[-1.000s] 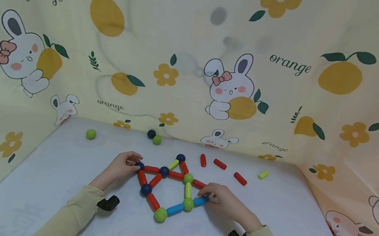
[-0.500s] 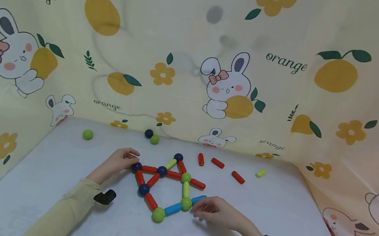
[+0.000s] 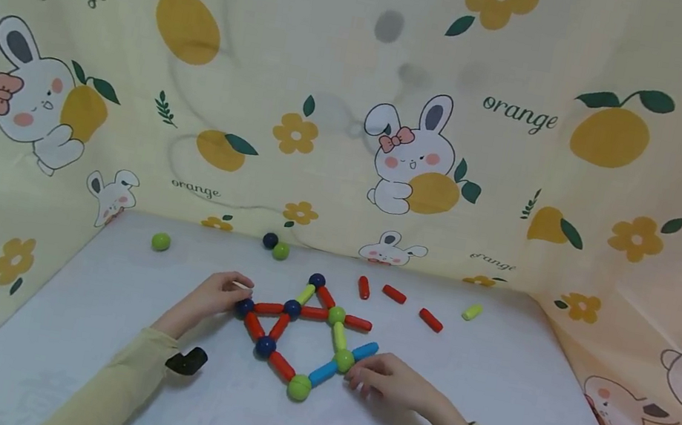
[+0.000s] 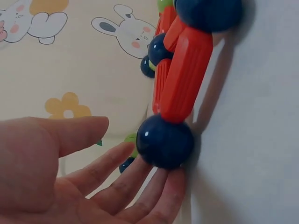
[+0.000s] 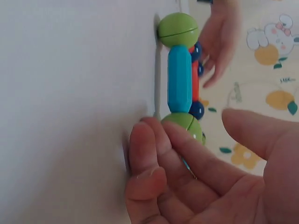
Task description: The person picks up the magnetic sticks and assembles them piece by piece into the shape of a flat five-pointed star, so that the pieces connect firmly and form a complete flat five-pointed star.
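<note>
A flat frame of red, blue and lime rods joined by balls lies on the white table. At its left corner is a dark blue ball (image 4: 166,142); my left hand (image 3: 209,302) touches it with relaxed fingers, its thumb held apart. My right hand (image 3: 399,384) rests its loosely bent fingertips against the right green ball (image 3: 344,360), thumb away from it. From that ball a blue rod (image 3: 366,351) sticks out to the upper right. A red rod (image 3: 358,323) projects from the upper green ball (image 3: 336,315). Another green ball (image 3: 299,387) forms the near corner.
Loose red rods, among them a slanted red rod (image 3: 430,320), lie behind the frame on the right, near a lime rod (image 3: 472,312). A dark blue ball (image 3: 270,240) and green balls, one a far-left green ball (image 3: 161,241), sit along the back. A printed cloth (image 3: 322,164) hangs behind.
My right hand has let go of the outer rod ends and moved to the right green ball. The frame's near part has shifted slightly right. My left hand stays at the left blue ball.
</note>
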